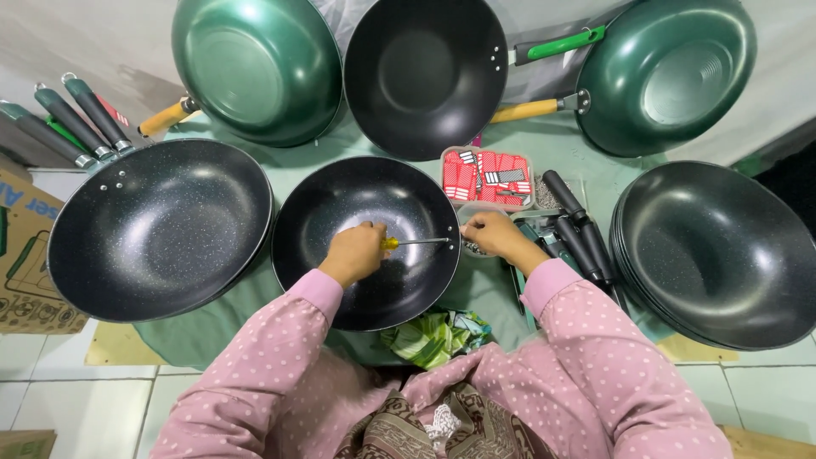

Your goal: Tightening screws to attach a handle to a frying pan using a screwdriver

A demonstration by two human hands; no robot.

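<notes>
I see a low surface covered with a green cloth (586, 174), set over a white tiled floor (76, 387). On the cloth lie a speckled black wok (370, 289) at the middle, a stack of black woks (161, 229) to its left with dark handles, another black stack (722, 251) at the right, loose black handles (574, 225), and a red box (486, 177). A cardboard box (25, 255) sits on the floor at left.

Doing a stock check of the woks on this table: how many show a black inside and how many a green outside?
Black inside up: 4
Green outside showing: 2
Total: 6. The right-hand one looks like a stack, so hidden pans are uncounted.
</notes>
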